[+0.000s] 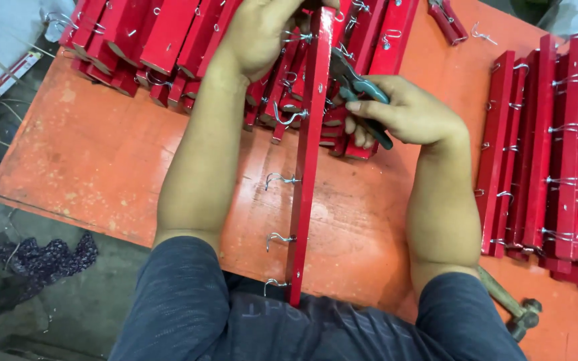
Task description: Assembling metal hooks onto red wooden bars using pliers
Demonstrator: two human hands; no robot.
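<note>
Left hand (262, 33) gripping the far end of a long red wooden strip (308, 167), held on edge and running toward the body. Metal hooks (279, 179) sticking out along its left face. Right hand (406, 110) closed around green-handled pliers (359, 90), nose touching the strip near its upper part. Beneath, an orange table (102, 154). Piled red strips (162, 33) at the far edge, another stack (550, 154) to the right. Hammer (516, 311) near the right elbow.
</note>
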